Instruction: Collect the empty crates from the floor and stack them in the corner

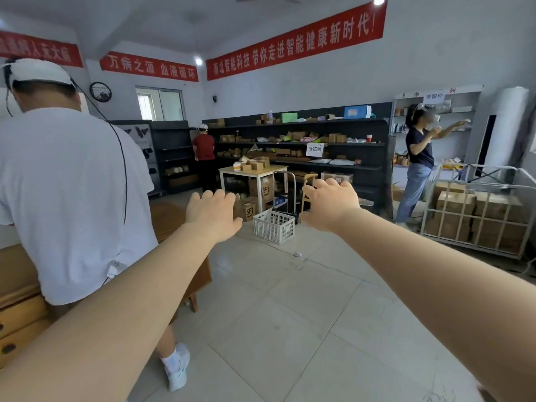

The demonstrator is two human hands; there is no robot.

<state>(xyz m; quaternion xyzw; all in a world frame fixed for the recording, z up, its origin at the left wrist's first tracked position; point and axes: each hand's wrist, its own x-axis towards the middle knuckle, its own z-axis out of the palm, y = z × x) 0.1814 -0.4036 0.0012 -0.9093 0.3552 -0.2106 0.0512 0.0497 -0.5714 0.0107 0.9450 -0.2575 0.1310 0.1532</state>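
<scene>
A single white plastic lattice crate (274, 226) stands upright on the tiled floor (290, 314), well ahead of the person, just in front of a folding hand truck (285, 192) and near the front leg of a small white table (252, 171) that carries little cardboard boxes. From here it looks empty, though its bottom is not fully visible. No other crate shows on the floor, and no stack of crates shows in any corner, so the task appears to be at its very start: nothing collected, nothing stacked.

Both arms reach forward toward the crate. The left hand (213, 214) is spread, palm down, fingers apart, holding nothing. The right hand (330, 206) is likewise spread and bare, fingers slightly curled. Both hang in the air well short of the crate; neither touches it.

What is left, as I judge it: walk up, take the crate by its rim, carry it to the corner, and look for more.

A person in a white T-shirt (66, 198) stands close on the left beside a wooden desk (171, 216). A wire roll cage (475, 216) full of cardboard boxes stands at the right, by another person at the shelves.
</scene>
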